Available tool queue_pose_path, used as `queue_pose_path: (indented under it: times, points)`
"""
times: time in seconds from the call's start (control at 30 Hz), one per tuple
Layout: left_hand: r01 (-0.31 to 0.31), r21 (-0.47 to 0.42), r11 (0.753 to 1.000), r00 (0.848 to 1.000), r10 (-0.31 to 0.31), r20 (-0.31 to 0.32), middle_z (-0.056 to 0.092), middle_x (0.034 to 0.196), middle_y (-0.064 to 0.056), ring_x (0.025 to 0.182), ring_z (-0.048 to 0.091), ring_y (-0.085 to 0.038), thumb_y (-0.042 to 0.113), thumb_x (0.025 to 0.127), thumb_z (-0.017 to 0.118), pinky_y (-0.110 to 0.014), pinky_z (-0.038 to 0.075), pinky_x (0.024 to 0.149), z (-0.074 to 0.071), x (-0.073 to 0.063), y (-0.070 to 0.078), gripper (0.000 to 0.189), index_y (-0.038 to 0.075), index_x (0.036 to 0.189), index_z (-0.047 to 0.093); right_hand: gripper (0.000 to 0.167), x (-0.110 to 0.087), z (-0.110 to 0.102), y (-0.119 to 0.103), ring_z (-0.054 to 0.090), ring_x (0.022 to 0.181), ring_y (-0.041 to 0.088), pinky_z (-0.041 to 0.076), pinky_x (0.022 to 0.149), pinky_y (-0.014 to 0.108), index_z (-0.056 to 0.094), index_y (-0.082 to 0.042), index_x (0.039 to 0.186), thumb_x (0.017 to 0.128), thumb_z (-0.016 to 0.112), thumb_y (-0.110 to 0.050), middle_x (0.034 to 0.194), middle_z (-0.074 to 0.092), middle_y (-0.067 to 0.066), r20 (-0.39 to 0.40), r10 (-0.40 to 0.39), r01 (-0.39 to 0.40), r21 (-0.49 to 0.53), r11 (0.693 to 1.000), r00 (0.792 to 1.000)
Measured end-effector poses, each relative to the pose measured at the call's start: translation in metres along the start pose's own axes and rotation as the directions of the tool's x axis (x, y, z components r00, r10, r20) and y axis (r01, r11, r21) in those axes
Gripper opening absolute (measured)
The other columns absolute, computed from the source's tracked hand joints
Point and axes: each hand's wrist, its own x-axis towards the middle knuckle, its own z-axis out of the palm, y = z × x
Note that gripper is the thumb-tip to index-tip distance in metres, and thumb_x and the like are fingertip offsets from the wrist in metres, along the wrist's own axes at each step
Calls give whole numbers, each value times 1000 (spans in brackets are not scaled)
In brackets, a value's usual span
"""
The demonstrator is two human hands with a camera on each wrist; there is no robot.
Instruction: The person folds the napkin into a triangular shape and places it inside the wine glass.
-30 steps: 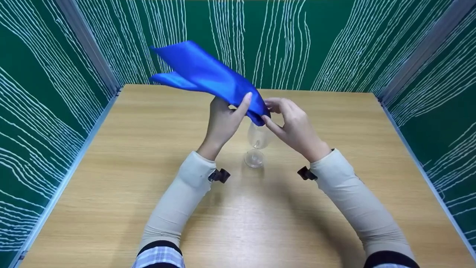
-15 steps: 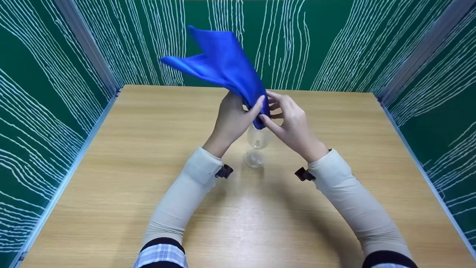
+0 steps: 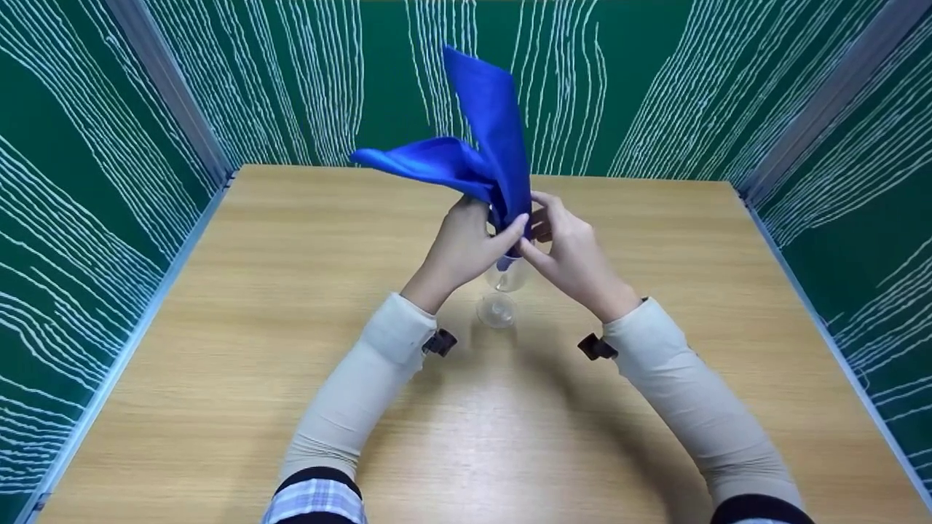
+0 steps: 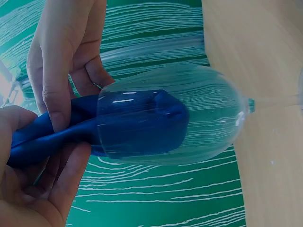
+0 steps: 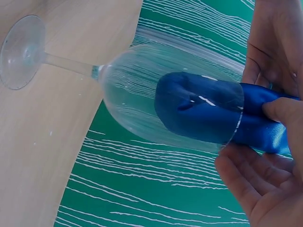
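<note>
A folded blue satin napkin [image 3: 502, 131] stands with its lower end inside the bowl of a clear wine glass [image 3: 507, 280]. The glass is upright on the table. My left hand [image 3: 464, 247] pinches the napkin just above the rim, thumb in front. From the other side, my right hand [image 3: 572, 246] grips the same part between thumb and fingers. Both wrist views show the rounded napkin end [image 4: 161, 123] partway down the glass bowl [image 5: 128, 90], above its bottom. One loose flap of cloth points left and another stands up; some fingers are hidden behind the fabric.
Beneath the glass lies a light wooden table [image 3: 291, 291]. Green walls [image 3: 568, 87] with white wavy lines rise behind it and at both sides. Grey posts [image 3: 171, 91] stand at the back corners.
The napkin has swung from leaning left to nearly upright, and its lower end has gone down into the glass. My left hand has moved right and slightly down with it; the glass stays put.
</note>
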Motion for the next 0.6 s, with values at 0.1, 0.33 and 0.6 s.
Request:
queue_pose_path:
  times: [0.1,0.33,0.6]
  points:
    - [3,14,1000,1000,-3,2,63,114,-7,98,62,-14,28,99,63,-29,50,86,1,-1,-3,40,4,130,55,48,-1,2,1,66,86,22,56,77,37,49,4,137,94,67,-10,97,68,14,-1,8,-8,-15,1000,1000]
    - [-28,80,996,1000,27,11,62,124,-10,114,59,-17,28,98,65,-31,44,102,7,-5,-10,44,2,132,55,40,-6,5,5,56,90,29,48,74,42,59,3,124,92,71,-17,95,66,13,19,26,-24,-120,992,999]
    - [-45,154,987,998,36,60,62,118,-3,113,52,-16,28,94,65,-29,38,101,7,-10,-18,36,8,124,61,35,-7,6,6,52,85,26,46,73,37,59,3,120,92,68,-16,99,55,13,46,66,-60,-125,990,997]
